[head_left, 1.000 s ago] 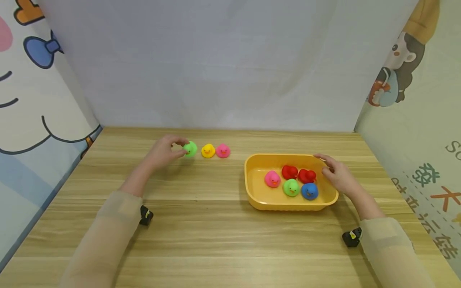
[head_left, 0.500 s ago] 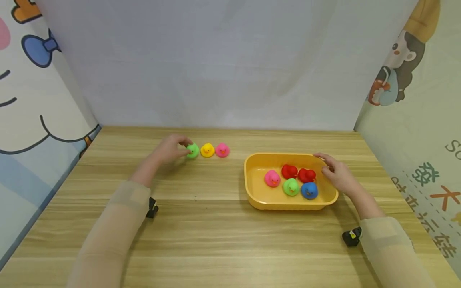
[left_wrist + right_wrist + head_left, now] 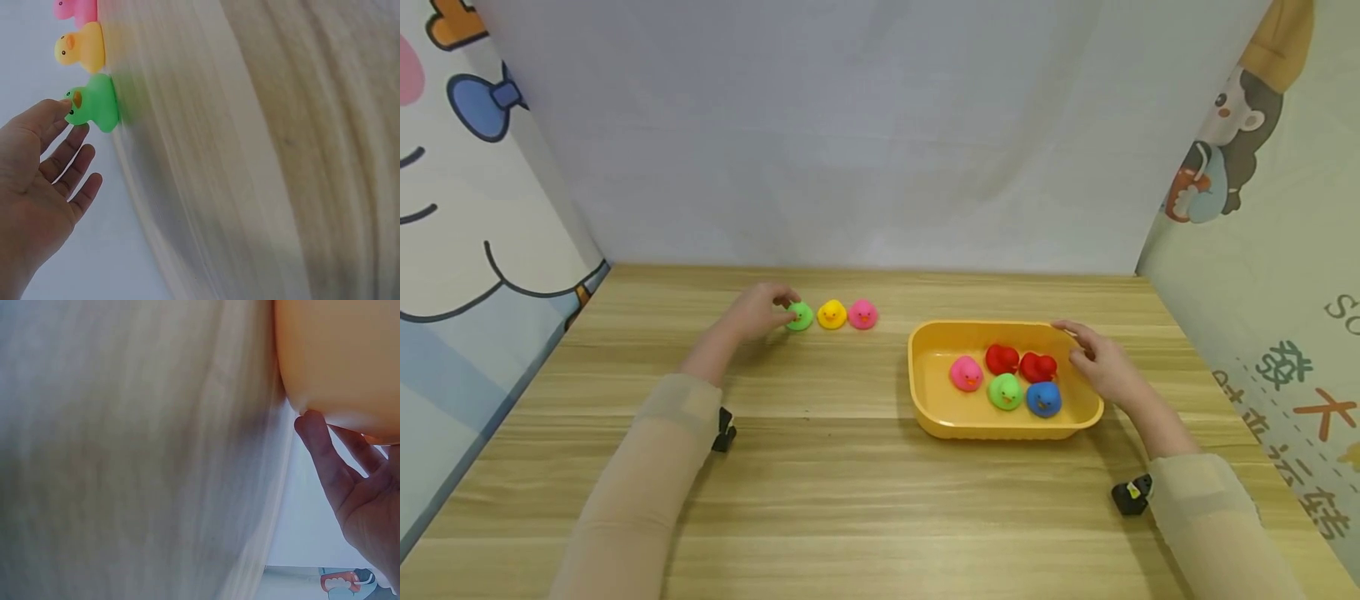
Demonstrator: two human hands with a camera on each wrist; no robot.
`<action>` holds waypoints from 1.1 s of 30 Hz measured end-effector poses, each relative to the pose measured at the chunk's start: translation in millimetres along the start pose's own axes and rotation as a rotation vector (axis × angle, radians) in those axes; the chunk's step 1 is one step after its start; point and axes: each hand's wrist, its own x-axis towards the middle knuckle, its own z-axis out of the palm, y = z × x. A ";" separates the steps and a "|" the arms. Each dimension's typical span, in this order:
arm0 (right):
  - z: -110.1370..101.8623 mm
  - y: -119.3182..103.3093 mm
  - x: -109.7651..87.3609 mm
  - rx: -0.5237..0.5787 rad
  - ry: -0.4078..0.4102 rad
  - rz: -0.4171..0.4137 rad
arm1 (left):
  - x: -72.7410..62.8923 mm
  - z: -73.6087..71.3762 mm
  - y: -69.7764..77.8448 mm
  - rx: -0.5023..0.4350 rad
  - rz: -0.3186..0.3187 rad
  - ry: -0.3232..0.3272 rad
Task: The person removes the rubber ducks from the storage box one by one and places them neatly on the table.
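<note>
My left hand is at the left end of a short row on the table, its thumb and index finger pinching the head of a green rubber duck. In the left wrist view that green duck's base sits on the wood, and the other fingers are loosely bent beneath the thumb. Beside it stand a yellow duck and a pink duck. At the right, my right hand holds the rim of a yellow plastic basin. In the right wrist view its fingertips touch the basin's outer wall.
Inside the basin lie a pink duck, two red ducks, a green duck and a blue duck. A pale curtain hangs behind the wooden table. Printed cartoon panels flank both sides.
My left hand has moved slightly right with the green duck, bringing it nearer the yellow one; in the last half second it has barely moved. The right hand and basin have stayed put.
</note>
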 end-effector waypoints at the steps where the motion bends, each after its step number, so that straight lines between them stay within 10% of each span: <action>1: 0.1 0.2 0.0 0.003 -0.001 0.001 | 0.3 0.0 0.2 0.005 -0.003 0.000; 33: 1.9 0.0 0.5 0.003 0.013 -0.001 | -13.4 -15.9 23.5 0.024 0.031 0.026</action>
